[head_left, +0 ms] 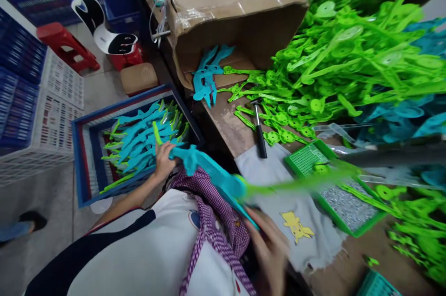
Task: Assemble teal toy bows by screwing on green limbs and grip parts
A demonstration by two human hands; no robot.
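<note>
Evidently both hands are at the long blue part (209, 170), which slants across the wearer's body, left of the hammer (261, 140) and closer to the wearer. The left hand (164, 161) has its fingers pinched on the part's far end; the right hand (268, 245), nearer the wearer than the hammer, touches the other end, but I cannot tell how tightly its blurred fingers close. A green arm (289, 187) (badly smeared, so its tip is unclear) reaches from the blue part past the hammer's handle end, over the grey cloth (322, 221) and the green tray (303, 161) to the hammer's right.

To handle this well, I would judge, support both ends evenly and let the left grip bear the weight while the right steadies. That green arm wants watching: it could snag the loose green parts (334, 59) right of the hammer. Tilting it clear of the tray's small metallic bits (351, 205) would avoid scattering them.
</note>
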